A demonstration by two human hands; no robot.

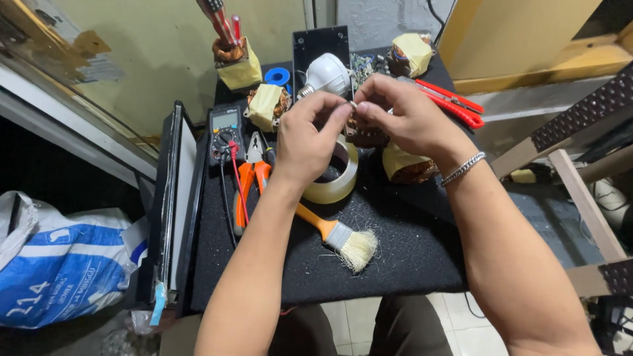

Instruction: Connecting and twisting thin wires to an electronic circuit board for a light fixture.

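Paintbrush [339, 237] lies nearest on black mat [395, 264], bristles toward wearer. Tape roll [336, 175] beyond, directly under left hand [306, 142]. Left hand and right hand [402, 118] meet fingertip to fingertip, pinching small item above copper coil [366, 135]; item too small to identify. Bulb [326, 74] farther back.

Black mat [409, 257] under brush [339, 237], pliers [249, 178].
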